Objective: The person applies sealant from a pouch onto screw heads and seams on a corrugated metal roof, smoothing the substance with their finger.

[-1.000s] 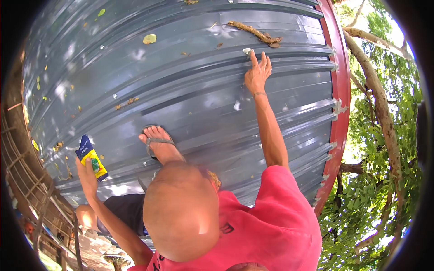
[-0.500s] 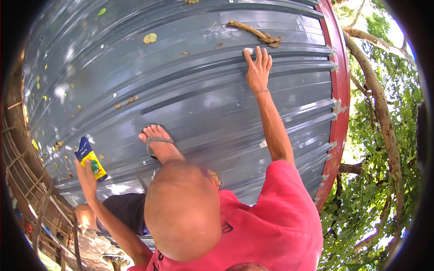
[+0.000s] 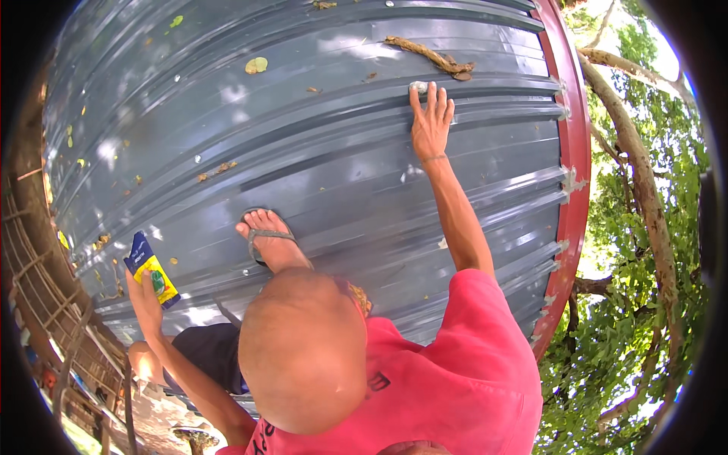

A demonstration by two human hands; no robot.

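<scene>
- The pale dab (image 3: 420,86) sits on a roof rib (image 3: 500,86), far right, against the index fingertip of your right hand (image 3: 432,129).
- That hand is open, fingers spread.
- Your left hand (image 3: 147,305) grips the blue-and-yellow packet (image 3: 156,273), near left.
- A stick (image 3: 431,56) lies just beyond the dab; red trim (image 3: 574,152) borders the grey roof (image 3: 341,182) at right.

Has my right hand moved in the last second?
Yes, slightly. Your right hand has shifted left, most clearly at the index finger, which now lies farther from the fixed red strip on the right.
</scene>
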